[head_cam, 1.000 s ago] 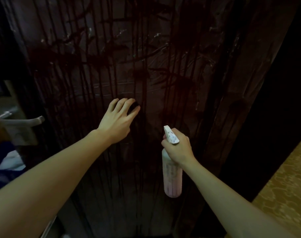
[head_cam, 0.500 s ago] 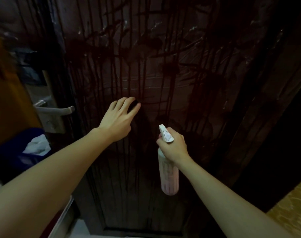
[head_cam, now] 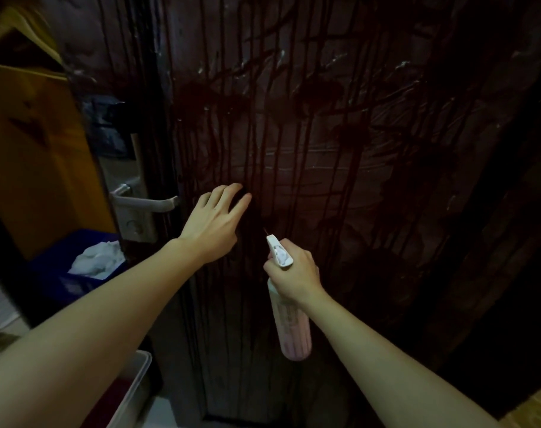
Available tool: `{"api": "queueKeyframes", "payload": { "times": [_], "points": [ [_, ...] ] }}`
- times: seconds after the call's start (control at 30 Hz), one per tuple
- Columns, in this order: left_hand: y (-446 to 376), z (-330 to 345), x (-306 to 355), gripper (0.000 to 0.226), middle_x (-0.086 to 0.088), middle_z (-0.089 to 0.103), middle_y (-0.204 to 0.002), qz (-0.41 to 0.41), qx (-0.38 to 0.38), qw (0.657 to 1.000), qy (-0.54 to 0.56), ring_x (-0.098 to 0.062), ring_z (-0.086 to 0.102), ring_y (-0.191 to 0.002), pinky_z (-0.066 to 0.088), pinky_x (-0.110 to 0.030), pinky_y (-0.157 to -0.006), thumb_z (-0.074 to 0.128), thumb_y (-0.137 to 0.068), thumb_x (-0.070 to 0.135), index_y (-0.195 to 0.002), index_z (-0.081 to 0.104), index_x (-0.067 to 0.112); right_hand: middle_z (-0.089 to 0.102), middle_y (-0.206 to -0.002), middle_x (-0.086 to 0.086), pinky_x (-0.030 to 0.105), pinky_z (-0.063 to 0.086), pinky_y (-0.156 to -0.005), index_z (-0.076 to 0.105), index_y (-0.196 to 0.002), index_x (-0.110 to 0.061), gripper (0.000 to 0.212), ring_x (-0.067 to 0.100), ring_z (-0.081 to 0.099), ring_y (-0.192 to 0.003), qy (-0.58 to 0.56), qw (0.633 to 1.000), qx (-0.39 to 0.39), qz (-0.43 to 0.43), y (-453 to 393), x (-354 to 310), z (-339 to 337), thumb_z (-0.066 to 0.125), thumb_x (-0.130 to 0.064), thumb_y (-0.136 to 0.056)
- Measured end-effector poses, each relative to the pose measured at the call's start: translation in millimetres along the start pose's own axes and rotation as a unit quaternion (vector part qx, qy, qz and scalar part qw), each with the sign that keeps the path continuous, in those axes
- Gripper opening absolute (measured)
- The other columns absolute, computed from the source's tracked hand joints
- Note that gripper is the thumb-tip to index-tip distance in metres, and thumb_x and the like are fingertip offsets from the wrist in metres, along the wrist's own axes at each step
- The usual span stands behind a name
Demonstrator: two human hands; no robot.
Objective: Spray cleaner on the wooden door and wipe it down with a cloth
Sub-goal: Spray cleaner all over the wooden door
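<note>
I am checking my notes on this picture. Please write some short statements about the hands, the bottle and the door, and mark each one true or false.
1. The right hand holds the spray bottle. True.
2. The left hand is on the door handle. False: it is pressed to the door, to the right of the handle, over something dark that is mostly hidden.
3. Dark streaks run down the door. True.
4. The spray bottle is black. False: it is pale pink with a white head.
5. Something white lies in the blue bin. True.
</note>
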State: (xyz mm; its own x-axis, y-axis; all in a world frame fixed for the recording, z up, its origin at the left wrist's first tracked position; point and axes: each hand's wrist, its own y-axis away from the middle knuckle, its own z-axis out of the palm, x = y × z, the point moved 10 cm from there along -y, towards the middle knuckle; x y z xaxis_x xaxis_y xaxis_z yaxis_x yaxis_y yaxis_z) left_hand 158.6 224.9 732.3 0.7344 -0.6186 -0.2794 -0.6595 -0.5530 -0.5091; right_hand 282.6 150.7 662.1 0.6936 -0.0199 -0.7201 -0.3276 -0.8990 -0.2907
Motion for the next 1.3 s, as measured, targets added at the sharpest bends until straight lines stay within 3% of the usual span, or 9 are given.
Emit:
{"api": "queueKeyframes", "payload": {
  "times": [0.3, 0.43, 0.63, 0.87, 1.13, 1.3],
  "points": [
    [8.4, 9.0, -22.1, 0.078, -0.021, 0.042, -0.139, 0.010, 0.002, 1.000, 0.012, -0.040, 0.043, -0.123, 0.044, -0.051, -0.091, 0.073, -0.063, 0.012, -0.136, 0.047, 0.007, 0.068, -0.084, -0.006, 0.043, 0.054, -0.077, 0.055, -0.086, -0.030, 0.028, 0.018, 0.065, -0.082, -0.058, 0.997, -0.047, 0.012, -5.0, -16.9, 52.0, 0.052, -0.044, -0.061],
    [6.8, 8.3, -22.2, 0.073, -0.022, 0.042, -0.139, 0.020, 0.013, 1.000, 0.021, -0.041, 0.043, -0.122, 0.044, -0.051, -0.090, 0.070, -0.065, 0.007, -0.135, 0.049, 0.008, 0.067, -0.086, -0.003, 0.036, 0.050, -0.073, 0.057, -0.085, -0.024, 0.020, 0.023, 0.063, -0.086, -0.028, 0.998, -0.049, 0.022, -4.2, -21.6, 60.6, 0.055, -0.036, -0.069],
    [5.4, 6.9, -23.0, 0.069, -0.021, 0.043, -0.137, 0.029, 0.030, 0.999, 0.021, -0.040, 0.044, -0.121, 0.044, -0.051, -0.092, 0.069, -0.065, 0.005, -0.131, 0.052, 0.009, 0.063, -0.075, -0.001, 0.040, 0.050, -0.071, 0.049, -0.075, -0.020, 0.016, 0.026, 0.061, -0.077, -0.014, 0.999, -0.023, 0.040, -0.1, -10.1, 56.1, 0.057, -0.034, -0.071],
    [-4.2, 6.4, 8.3, 0.070, -0.022, 0.045, -0.135, 0.062, 0.046, 0.997, 0.009, -0.040, 0.042, -0.119, 0.039, -0.055, -0.096, 0.073, -0.060, 0.009, -0.128, 0.055, 0.010, 0.064, -0.076, -0.004, 0.045, 0.053, -0.071, 0.056, -0.080, -0.022, 0.020, 0.019, 0.062, -0.074, -0.103, 0.990, 0.064, 0.076, 5.9, 25.2, 18.0, 0.058, -0.035, -0.065],
    [-24.1, -2.4, 62.9, 0.068, -0.019, 0.048, -0.128, 0.099, 0.074, 0.992, 0.027, -0.037, 0.046, -0.114, 0.036, -0.053, -0.098, 0.072, -0.063, 0.010, -0.129, 0.056, 0.010, 0.059, -0.065, -0.004, 0.037, 0.049, -0.062, 0.053, -0.073, -0.016, 0.014, 0.017, 0.059, -0.064, -0.048, 0.982, 0.145, 0.109, 24.6, 62.3, -50.8, 0.063, -0.027, -0.074],
    [-34.0, -1.9, 101.4, 0.068, -0.019, 0.049, -0.126, 0.123, 0.071, 0.989, 0.039, -0.037, 0.048, -0.113, 0.038, -0.054, -0.096, 0.071, -0.064, 0.009, -0.130, 0.055, 0.011, 0.064, -0.076, -0.006, 0.043, 0.055, -0.073, 0.059, -0.080, -0.025, 0.010, 0.015, 0.062, -0.074, -0.100, 0.973, 0.161, 0.130, 36.4, 91.6, -79.8, 0.063, -0.029, -0.071]
  ]
}}
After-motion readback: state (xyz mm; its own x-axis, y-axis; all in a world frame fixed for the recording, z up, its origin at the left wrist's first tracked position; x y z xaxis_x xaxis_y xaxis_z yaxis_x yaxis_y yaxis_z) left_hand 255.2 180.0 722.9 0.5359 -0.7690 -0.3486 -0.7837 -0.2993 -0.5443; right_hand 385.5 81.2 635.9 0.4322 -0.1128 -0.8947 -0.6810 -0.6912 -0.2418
